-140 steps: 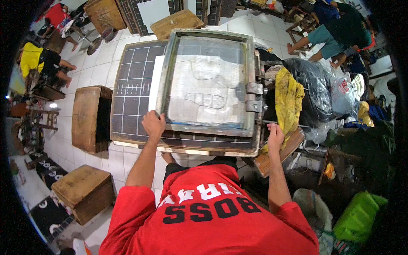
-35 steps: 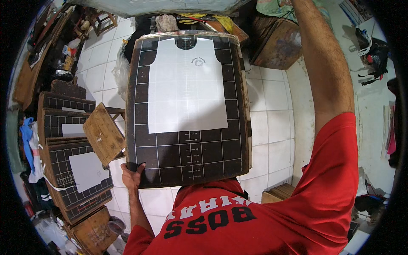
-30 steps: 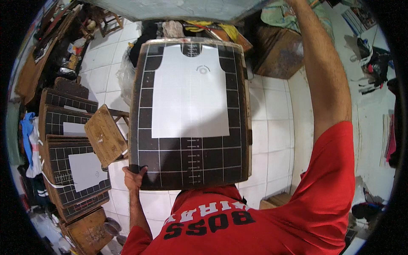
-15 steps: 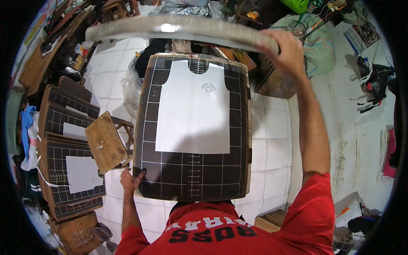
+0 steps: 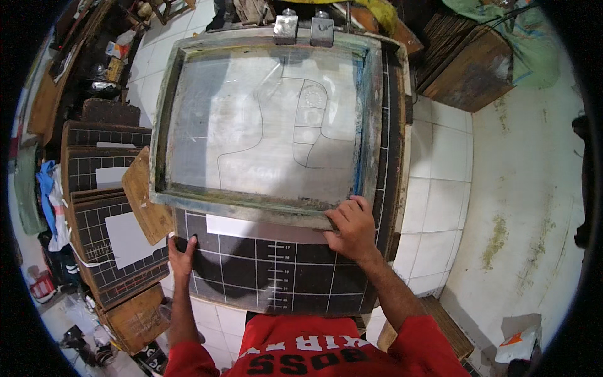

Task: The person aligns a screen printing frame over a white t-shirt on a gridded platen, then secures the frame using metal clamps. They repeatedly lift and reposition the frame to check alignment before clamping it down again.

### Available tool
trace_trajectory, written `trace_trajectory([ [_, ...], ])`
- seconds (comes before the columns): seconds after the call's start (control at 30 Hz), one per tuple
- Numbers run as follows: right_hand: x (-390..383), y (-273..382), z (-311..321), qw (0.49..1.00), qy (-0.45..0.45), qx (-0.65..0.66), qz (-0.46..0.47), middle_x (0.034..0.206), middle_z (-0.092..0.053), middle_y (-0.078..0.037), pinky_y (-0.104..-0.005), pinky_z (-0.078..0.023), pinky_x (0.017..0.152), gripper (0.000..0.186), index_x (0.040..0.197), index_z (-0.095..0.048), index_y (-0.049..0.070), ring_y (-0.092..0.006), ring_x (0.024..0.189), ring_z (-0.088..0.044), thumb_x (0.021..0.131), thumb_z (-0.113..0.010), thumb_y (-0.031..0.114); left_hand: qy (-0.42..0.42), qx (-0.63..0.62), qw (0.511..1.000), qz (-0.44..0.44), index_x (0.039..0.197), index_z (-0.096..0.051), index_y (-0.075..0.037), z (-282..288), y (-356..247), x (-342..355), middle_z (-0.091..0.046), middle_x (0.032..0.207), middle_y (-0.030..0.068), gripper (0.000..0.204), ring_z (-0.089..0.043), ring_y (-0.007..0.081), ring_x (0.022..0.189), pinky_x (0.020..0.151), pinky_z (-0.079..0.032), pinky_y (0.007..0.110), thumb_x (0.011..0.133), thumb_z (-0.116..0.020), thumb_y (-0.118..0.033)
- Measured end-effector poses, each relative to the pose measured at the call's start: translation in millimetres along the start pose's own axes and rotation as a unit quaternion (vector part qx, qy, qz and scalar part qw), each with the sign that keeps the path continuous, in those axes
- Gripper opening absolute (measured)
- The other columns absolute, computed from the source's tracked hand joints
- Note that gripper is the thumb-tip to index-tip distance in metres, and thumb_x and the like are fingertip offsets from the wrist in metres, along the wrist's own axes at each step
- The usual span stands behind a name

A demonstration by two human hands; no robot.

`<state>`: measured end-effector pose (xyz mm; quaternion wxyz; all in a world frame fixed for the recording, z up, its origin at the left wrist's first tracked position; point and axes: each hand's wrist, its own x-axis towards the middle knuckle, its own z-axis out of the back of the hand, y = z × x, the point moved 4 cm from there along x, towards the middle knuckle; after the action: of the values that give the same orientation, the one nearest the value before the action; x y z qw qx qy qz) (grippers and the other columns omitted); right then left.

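Observation:
A screen-printing frame (image 5: 251, 212) with a pale translucent mesh lies low over the black gridded board (image 5: 251, 267). Thin dark outlines show in the mesh. My right hand (image 5: 355, 229) grips the frame's near edge toward its right corner, fingers over the top. At the board's near left edge my left hand (image 5: 182, 254) is closed on the rim, its thumb on top and other fingers partly hidden. A strip of the white shirt panel (image 5: 276, 230) shows below the frame; the frame covers the rest. Whether mesh and cloth touch I cannot tell.
Two metal clamps (image 5: 304, 30) sit at the frame's far edge. On the left are a wooden stool (image 5: 143, 195) and stacked gridded boards (image 5: 94, 220) with white panels on them. Brown boards (image 5: 468, 56) lean at the far right beside the wall (image 5: 502, 207).
My right hand has swung the screen frame down from its raised position over the white shirt panel, covering most of it. The left hand stays at the board's left edge.

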<state>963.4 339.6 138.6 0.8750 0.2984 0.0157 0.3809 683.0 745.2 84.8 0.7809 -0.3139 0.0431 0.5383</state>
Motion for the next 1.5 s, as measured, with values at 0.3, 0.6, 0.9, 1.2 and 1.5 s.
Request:
trace_trajectory([
  [0.3,3,-6,-18,0.997,0.050,-0.046,-0.034,0.082,-0.056,-0.004,-0.0435,-0.046,0.092,0.043,0.092,-0.067,0.010,-0.0226,0.089,-0.061,0.060,-0.080,0.036,0.028,-0.058,0.994,0.094,0.143,-0.035,0.015,6,30,8,-0.050,0.136,0.0277,0.096,-0.047,0.0345,0.128,0.112,-0.034,0.040,0.079,-0.081,-0.038],
  [0.6,12,-2,-13,0.995,0.031,-0.016,-0.090,0.078,-0.061,-0.002,-0.0447,-0.049,0.087,0.062,0.090,-0.073,0.007,-0.0222,0.083,-0.064,0.075,-0.071,0.068,0.068,-0.115,0.987,0.088,0.139,-0.044,0.008,8,16,5,-0.058,0.127,0.0171,0.076,-0.055,0.0264,0.115,0.104,-0.039,0.038,0.080,-0.081,-0.024],
  [0.9,-21,-23,-1,0.983,-0.057,0.156,-0.082,0.091,-0.061,-0.009,-0.0491,-0.049,0.087,0.062,0.097,-0.067,0.007,-0.0261,0.092,-0.060,0.085,-0.061,0.067,0.120,-0.003,0.985,0.120,0.121,-0.053,0.003,27,-1,27,-0.063,0.106,0.0091,0.078,-0.061,0.0219,0.095,0.083,-0.050,0.035,0.064,-0.093,-0.032],
  [1.2,-75,-152,34,0.850,-0.161,0.192,-0.462,0.130,-0.052,-0.015,-0.0390,-0.040,0.102,0.062,0.145,-0.041,-0.001,-0.0239,0.116,-0.053,0.093,-0.067,0.021,0.204,-0.135,0.958,0.150,0.123,-0.049,0.003,20,-5,49,-0.062,0.108,0.0089,0.087,-0.061,0.0200,0.096,0.083,-0.051,0.035,0.054,-0.098,-0.018],
  [1.5,-116,-161,0,0.677,-0.107,0.486,-0.543,0.115,-0.066,-0.010,-0.0330,-0.052,0.087,0.059,0.130,-0.054,-0.002,-0.0178,0.098,-0.064,0.087,-0.077,0.032,0.184,-0.131,0.962,0.155,0.118,-0.052,-0.001,23,8,39,-0.058,0.099,0.0031,0.079,-0.058,0.0163,0.089,0.076,-0.048,0.031,0.059,-0.097,-0.027],
])
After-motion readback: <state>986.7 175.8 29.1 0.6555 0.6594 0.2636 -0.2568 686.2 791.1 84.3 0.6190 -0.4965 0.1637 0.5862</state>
